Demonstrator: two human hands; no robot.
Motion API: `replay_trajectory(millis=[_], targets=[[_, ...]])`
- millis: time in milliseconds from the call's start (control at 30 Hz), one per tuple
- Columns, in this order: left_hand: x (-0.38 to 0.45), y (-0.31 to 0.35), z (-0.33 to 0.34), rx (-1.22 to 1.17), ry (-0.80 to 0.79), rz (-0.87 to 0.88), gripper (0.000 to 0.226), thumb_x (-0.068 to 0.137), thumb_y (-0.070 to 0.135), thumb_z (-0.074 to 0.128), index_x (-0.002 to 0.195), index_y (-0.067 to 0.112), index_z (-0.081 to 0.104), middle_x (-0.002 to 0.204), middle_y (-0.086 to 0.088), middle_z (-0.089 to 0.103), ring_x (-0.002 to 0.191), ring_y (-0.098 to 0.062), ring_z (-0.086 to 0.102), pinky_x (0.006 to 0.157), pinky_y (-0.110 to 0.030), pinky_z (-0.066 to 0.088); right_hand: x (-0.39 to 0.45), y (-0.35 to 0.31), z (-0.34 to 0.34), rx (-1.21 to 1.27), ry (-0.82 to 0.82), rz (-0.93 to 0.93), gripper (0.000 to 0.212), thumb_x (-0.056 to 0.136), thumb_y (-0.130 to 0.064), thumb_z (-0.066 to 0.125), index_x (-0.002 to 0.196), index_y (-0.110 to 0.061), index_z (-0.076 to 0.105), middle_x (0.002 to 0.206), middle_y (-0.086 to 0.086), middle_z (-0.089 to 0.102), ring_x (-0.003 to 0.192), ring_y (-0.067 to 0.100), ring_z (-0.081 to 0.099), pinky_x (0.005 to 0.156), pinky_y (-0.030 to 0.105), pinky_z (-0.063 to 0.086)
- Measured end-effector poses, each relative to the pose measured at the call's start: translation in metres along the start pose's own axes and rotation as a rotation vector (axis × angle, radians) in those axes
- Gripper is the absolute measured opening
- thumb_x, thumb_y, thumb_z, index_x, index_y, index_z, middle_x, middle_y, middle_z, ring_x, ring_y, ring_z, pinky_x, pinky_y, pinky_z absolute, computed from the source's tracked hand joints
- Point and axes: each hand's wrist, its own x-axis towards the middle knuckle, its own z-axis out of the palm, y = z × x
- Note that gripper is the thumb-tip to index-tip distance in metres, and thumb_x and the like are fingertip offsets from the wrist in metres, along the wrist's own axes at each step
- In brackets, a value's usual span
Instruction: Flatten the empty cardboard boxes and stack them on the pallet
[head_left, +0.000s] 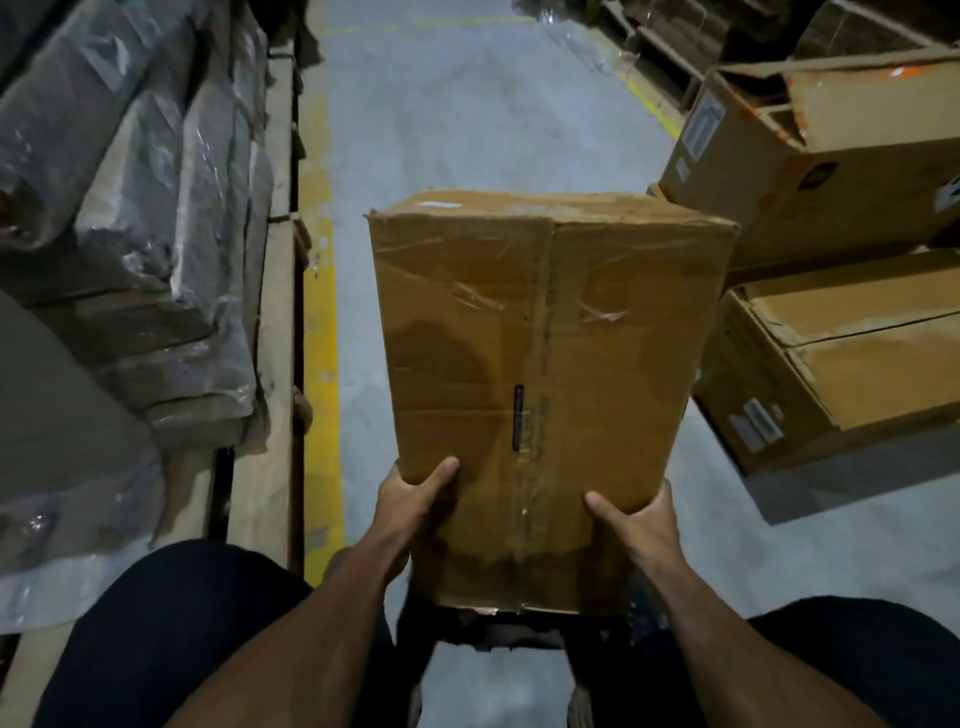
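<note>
Along the left edge, a stack of flattened brown cardboard sheets wrapped in clear plastic film (156, 218) is lying on a pale wooden pallet (275, 312). Just beside the pallet, a yellow painted line (319, 332) is running up the grey concrete floor (467, 104).

In the middle, a person is holding a tall, worn brown cardboard box (540, 374) with torn tape strips on its upper face; it is still in box shape and is tilting away from the camera, its near end between the person's knees in dark trousers (171, 639). The left hand (415, 499) is gripping the box's lower left edge, its thumb lying across the top face and the fingers wrapping out of sight round the side. The right hand (641, 519) is gripping the lower right edge the same way, thumb on top and fingers hidden behind the side.

On the right, two more brown cardboard boxes with white labels are resting near the held one: an upper box with open, torn flaps (810, 161) and, below it, a lower box with closed flaps (831, 364) on the floor.
</note>
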Motion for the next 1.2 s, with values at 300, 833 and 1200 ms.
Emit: replay_trajectory(millis=[300,833,1200], targets=[[0.026,0.032,0.002,0.015,0.187,0.051,0.094,0.053,0.084,0.074,0.122,0.021,0.062,0.117,-0.005,0.065,0.115,-0.032,0.060,0.103,-0.048,0.048,0.014,-0.031,0.007,-0.092,0.095,-0.111,0.081,0.074,-0.054,0.082,0.138,-0.023,0.043,0.117,-0.003,0.056,0.116,0.027,0.056,0.099,0.043,0.049],[0.067,-0.049,0.001,0.421,0.088,-0.061,0.073,0.087,0.045,0.073,0.138,0.007,0.036,0.131,-0.014,0.056,0.123,-0.036,0.054,0.097,-0.039,0.044,0.053,0.008,0.044,-0.502,-0.138,0.074,0.098,0.093,-0.042,0.067,0.157,-0.034,-0.006,0.153,0.018,0.027,0.133,0.042,0.042,0.107,0.048,0.039],[0.106,-0.018,0.010,0.508,0.171,0.055,0.052,0.095,0.038,0.064,0.131,0.005,0.045,0.129,-0.016,0.058,0.120,-0.038,0.055,0.092,-0.038,0.044,0.090,-0.018,0.055,-0.523,-0.024,-0.061,0.089,0.092,-0.047,0.065,0.157,-0.038,0.003,0.152,0.012,0.031,0.134,0.040,0.040,0.108,0.054,0.039]])
